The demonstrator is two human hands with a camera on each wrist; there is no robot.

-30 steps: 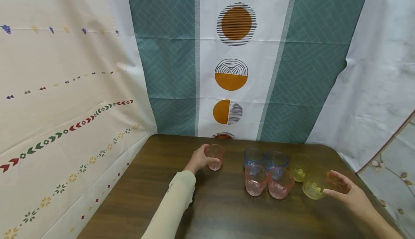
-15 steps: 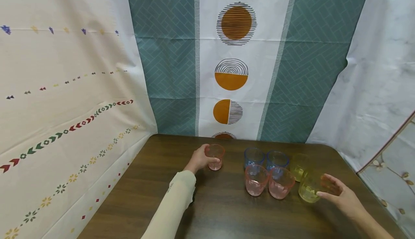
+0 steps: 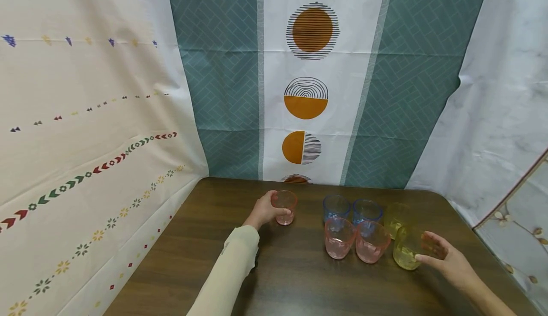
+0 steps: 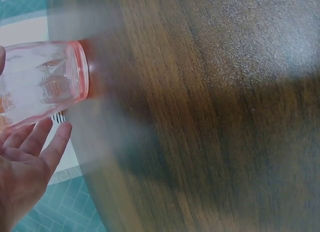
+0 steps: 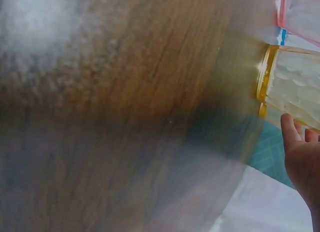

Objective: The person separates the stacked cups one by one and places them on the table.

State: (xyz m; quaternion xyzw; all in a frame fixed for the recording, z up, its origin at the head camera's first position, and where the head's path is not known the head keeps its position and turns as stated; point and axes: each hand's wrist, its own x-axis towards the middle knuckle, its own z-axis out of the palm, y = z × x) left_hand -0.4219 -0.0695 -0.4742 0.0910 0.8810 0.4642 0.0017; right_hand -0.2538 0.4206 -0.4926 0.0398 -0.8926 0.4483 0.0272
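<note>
At the back of the table, my left hand (image 3: pixel 264 211) holds a pink glass (image 3: pixel 288 211) upright, thumb on its near side and fingers at its left. In the left wrist view, this pink glass (image 4: pixel 45 84) lies between the thumb tip and the fingers (image 4: pixel 55 147). On the right, my right hand (image 3: pixel 447 260) holds a yellow glass (image 3: pixel 406 251) by its right side, the thumb on its near face. The right wrist view shows the fingers against the yellow glass (image 5: pixel 295 89); part of the hand is cut off there.
Two blue glasses (image 3: pixel 336 207) stand behind two pink glasses (image 3: pixel 338 242), (image 3: pixel 371 245) near the middle right. Another yellow glass (image 3: pixel 395 218) is behind the held one. The wooden table (image 3: pixel 299 287) meets hanging cloths (image 3: pixel 231 92) at the back and sides.
My right hand has moved the yellow glass left and slightly nearer, toward the front pink glasses. My left hand and its pink glass have stayed in place.
</note>
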